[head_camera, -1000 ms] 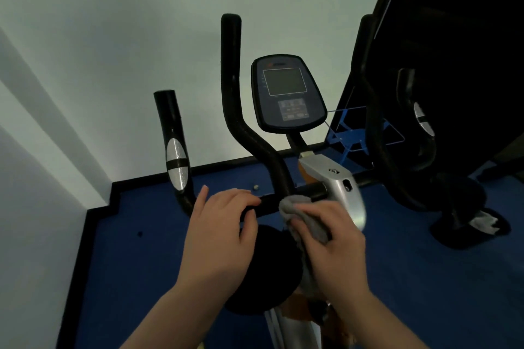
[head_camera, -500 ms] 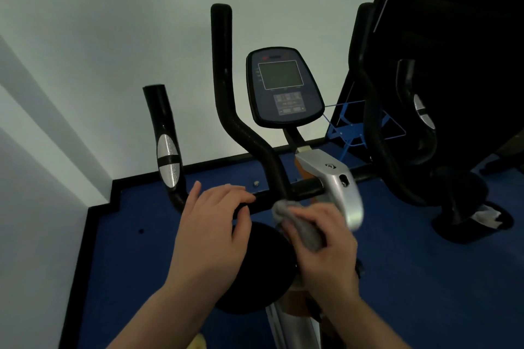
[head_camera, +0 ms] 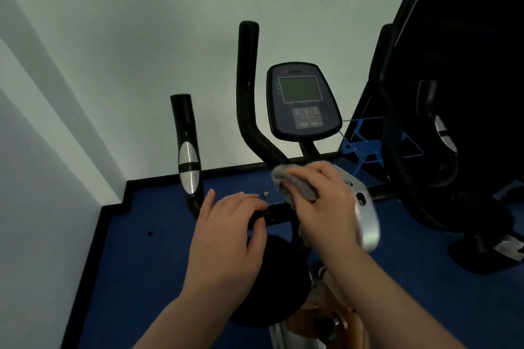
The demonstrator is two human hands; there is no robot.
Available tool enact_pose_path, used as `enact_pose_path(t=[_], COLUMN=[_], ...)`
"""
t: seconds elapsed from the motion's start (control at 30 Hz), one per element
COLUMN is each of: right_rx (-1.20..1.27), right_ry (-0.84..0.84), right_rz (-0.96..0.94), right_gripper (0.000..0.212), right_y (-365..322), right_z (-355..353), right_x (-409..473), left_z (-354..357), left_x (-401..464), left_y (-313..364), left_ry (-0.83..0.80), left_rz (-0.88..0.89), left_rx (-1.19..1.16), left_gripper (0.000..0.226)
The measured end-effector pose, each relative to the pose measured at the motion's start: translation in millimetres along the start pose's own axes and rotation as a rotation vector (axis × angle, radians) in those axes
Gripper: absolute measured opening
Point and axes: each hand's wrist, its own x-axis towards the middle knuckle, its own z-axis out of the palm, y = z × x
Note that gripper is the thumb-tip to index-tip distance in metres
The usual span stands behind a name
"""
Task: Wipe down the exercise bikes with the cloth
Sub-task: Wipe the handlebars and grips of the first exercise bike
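Right hand (head_camera: pixel 323 201) fingers curled on cloth (head_camera: pixel 295 183), left hand (head_camera: pixel 226 235) gripping handlebar (head_camera: pixel 276 211)

Pale wall (head_camera: pixel 141 37), blue floor (head_camera: pixel 158 263) with black skirting (head_camera: pixel 113 207), blue wire rack (head_camera: pixel 365 144)
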Motion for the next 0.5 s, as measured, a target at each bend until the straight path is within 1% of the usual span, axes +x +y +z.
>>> enact_pose_path(t=[0.07,0.13,0.2,0.27,0.33,0.4,0.5], right_rx=[-0.023,-0.021,-0.029,-0.062,-0.085,-0.121,-0.108], right_ry=[-0.051,-0.094,-0.102,-0.091,-0.086,-0.079,-0.109], right_rz=[-0.053,-0.08,-0.099,-0.11,-0.131,-0.174,-0.117], right_gripper=[0.019,0.021,0.025,0.029,0.029,0.025,0.017], right_y=[-5.1,-3.6,5.9,10.4,4.8,-10.6,-29.0], right_z=[10.6,11.9,4.5,-0.2,7.1,26.0,49.0], right_x=[26.5,35.0,28.1,21.2,31.0,54.3,84.1], left_z=[-2.5,-13.1,-29.8,-49.5,-64.9,-70.2,-67.4], left_x=[2.9,14.2,34.7,62.2,86.7,104.6,116.3], left_y=[-0.3,-4.7,-14.7,-28.7,-41.4,-51.8,-62.2], left_ry=[0.053,0.153,0.279,0.36,0.359,0.309,0.247], left_rz=[0.015,0.002,-0.011,-0.004,-0.011,-0.013,-0.003], left_rx=[-0.036,-0.102,-0.154,-0.16,-0.117,-0.035,0.032], left_gripper=[0.025,0.027,0.028,0.033,0.04,0.047,0.052])
